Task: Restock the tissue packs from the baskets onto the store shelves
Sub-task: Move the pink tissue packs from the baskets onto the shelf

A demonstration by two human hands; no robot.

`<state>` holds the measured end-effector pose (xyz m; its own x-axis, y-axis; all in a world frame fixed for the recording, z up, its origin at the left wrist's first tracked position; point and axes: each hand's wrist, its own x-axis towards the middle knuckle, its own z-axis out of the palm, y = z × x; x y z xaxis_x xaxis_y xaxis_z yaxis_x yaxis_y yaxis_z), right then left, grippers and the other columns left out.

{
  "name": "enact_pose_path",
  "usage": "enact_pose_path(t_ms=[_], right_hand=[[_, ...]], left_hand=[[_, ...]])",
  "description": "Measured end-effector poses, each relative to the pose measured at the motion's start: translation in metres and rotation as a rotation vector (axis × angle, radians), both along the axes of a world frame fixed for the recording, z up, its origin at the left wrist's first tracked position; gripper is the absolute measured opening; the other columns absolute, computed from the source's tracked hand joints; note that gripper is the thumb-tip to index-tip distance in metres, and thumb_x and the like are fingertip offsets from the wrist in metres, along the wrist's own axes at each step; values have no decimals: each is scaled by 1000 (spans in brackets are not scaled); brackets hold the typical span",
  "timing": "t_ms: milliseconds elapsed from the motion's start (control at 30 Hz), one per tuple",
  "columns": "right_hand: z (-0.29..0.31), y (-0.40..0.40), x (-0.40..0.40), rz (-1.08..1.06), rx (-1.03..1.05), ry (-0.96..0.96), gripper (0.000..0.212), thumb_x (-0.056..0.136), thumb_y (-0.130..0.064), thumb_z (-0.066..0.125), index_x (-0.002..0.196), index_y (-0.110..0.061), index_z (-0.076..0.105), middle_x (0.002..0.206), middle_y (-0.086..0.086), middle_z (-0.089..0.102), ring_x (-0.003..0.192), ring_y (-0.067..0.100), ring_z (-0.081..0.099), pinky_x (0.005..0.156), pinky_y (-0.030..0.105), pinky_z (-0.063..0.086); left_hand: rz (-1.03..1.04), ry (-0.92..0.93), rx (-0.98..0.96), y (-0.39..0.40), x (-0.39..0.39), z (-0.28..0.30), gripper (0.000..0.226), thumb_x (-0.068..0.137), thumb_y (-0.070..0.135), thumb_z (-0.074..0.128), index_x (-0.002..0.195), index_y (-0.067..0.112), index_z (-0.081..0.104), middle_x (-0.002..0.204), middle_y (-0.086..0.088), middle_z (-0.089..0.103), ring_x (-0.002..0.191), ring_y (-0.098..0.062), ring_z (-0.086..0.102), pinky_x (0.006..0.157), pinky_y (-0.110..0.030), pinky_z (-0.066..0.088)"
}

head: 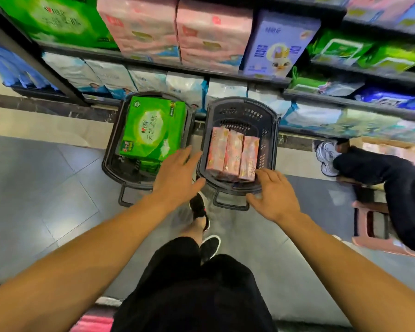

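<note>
Two dark plastic baskets stand on the floor before the shelves. The left basket [110, 149] holds a green tissue pack [151, 130]. The right basket [271, 130] holds a pink tissue pack [233, 155] of three bundles. My left hand [177, 173] hovers with straight fingers between the two baskets, near the right basket's left rim. My right hand [273, 195] is spread over the right basket's near right corner, fingertips close to the pink pack. Neither hand holds anything. Shelves [201, 70] above carry green, pink and purple tissue packs.
Another person's legs [381, 173] and white shoe [326, 154] are at the right, beside a pink stool [374, 224] and a cardboard box [393, 147]. My own feet [201, 216] stand just behind the baskets on grey floor tiles.
</note>
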<state>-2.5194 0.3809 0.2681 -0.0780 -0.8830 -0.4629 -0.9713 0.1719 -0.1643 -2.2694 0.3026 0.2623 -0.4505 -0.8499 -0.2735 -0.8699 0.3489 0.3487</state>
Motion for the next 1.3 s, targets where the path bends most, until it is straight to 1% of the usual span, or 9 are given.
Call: enact_pose_path(t_ms=[167, 300, 467, 733, 833, 933, 1133, 1233, 1300], right_hand=[[-32, -45, -37, 12, 42, -20, 72, 87, -47, 61, 145, -8, 44, 145, 13, 49, 135, 34, 40, 118, 42, 28], [-63, -75, -66, 42, 94, -13, 71, 89, -42, 63, 147, -7, 41, 146, 14, 47, 135, 33, 39, 119, 39, 24], [-113, -109, -99, 93, 173, -16, 73, 91, -41, 62, 150, -9, 36, 151, 12, 41, 140, 32, 33, 119, 38, 22], [-247, -178, -126, 343, 196, -124, 67, 89, -31, 68, 144, -1, 45, 140, 22, 50, 131, 42, 45, 111, 48, 39], [-306, -212, -123, 461, 222, -146, 70, 95, -39, 58, 153, -9, 31, 153, 16, 37, 144, 35, 30, 118, 47, 29], [-355, -244, -115, 529, 211, -160, 71, 98, -36, 56, 157, -16, 20, 162, 7, 22, 151, 27, 12, 124, 38, 12], [-437, -293, -86, 675, 70, -221, 73, 90, -15, 68, 153, -18, 32, 162, 8, 24, 152, 32, 9, 123, 40, 8], [-471, -304, -77, 795, 1, -217, 41, 88, -12, 67, 127, -23, 60, 155, 7, 37, 150, 35, 14, 121, 42, 8], [-487, -309, -73, 798, -67, -231, 15, 92, -22, 64, 104, -22, 72, 132, 4, 59, 141, 40, 31, 117, 47, 18]], left_hand=[[-8, -2, 122, -46, -45, -39, 73, 93, 44, 57, 154, 15, 28, 159, -15, 26, 146, -33, 24, 120, -41, 19], [0, 39, 167, -77, -74, -77, 68, 88, 41, 59, 144, 5, 45, 148, -24, 42, 133, -41, 44, 109, -48, 40], [77, 2, 275, -99, -106, -139, 73, 93, 43, 57, 155, 18, 27, 161, -9, 23, 147, -28, 22, 118, -40, 24], [346, 68, 314, -108, -143, -260, 58, 82, 30, 57, 132, 2, 54, 128, -21, 57, 110, -40, 59, 86, -49, 54], [490, 41, 361, -104, -155, -309, 65, 90, 32, 62, 147, 9, 40, 145, -15, 45, 131, -35, 45, 103, -43, 43], [661, 106, 390, -105, -167, -358, 67, 90, 34, 62, 147, 10, 36, 140, -15, 48, 125, -34, 50, 97, -44, 46], [852, 140, 298, -104, -197, -442, 65, 90, 35, 60, 146, 10, 37, 140, -11, 47, 128, -31, 46, 104, -42, 42], [869, 30, 229, -101, -203, -468, 61, 89, 33, 61, 143, 16, 38, 125, -2, 59, 120, -26, 50, 98, -43, 44], [944, 20, 170, -101, -204, -476, 52, 89, 24, 62, 138, 16, 46, 121, -6, 61, 113, -29, 55, 94, -43, 48]])
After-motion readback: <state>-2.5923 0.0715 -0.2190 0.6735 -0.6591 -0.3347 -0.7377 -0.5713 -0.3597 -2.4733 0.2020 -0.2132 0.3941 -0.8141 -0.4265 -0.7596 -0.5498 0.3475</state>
